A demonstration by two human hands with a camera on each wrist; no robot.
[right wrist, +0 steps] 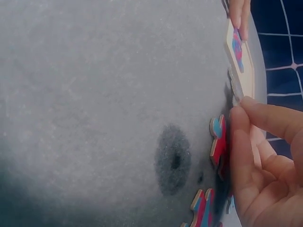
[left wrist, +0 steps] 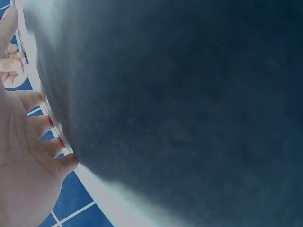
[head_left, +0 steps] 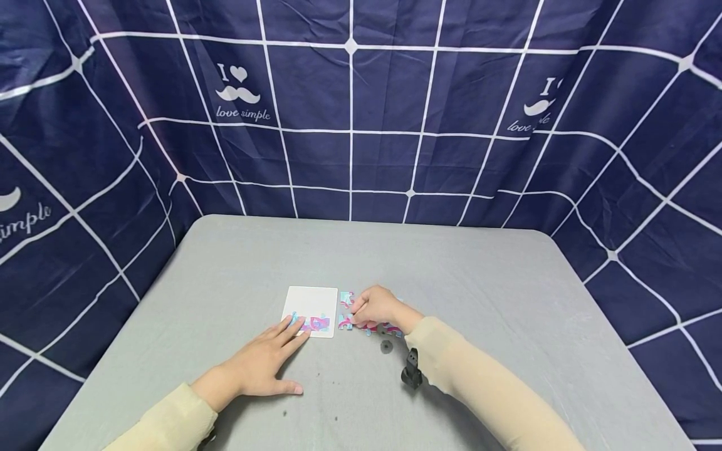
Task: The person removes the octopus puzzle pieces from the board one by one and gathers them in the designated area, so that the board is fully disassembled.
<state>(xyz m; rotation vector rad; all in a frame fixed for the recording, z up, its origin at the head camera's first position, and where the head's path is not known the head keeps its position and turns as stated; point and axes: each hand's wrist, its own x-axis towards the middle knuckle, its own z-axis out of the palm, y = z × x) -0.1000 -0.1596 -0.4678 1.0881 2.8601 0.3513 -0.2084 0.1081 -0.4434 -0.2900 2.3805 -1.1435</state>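
A square white puzzle board [head_left: 313, 300] lies on the table, with joined blue, pink and purple pieces [head_left: 319, 324] along its near edge. My left hand [head_left: 265, 362] lies flat with fingers spread, its fingertips on the board's near left corner and on pieces there. Just right of the board, my right hand [head_left: 379, 307] pinches a puzzle piece [head_left: 345, 322] between thumb and index finger; the fingertips partly cover it. Another light blue and pink piece [head_left: 346, 299] lies beyond it. Red and blue pieces [right wrist: 218, 142] lie under and beside the right hand, partly hidden.
The grey table [head_left: 451, 269] carries a dark round spot [head_left: 386, 346] and smaller specks near the right hand. Dark blue cloth [head_left: 383, 94] with white lines hangs behind the table and on both sides. A black wrist device [head_left: 412, 369] hangs at the right sleeve.
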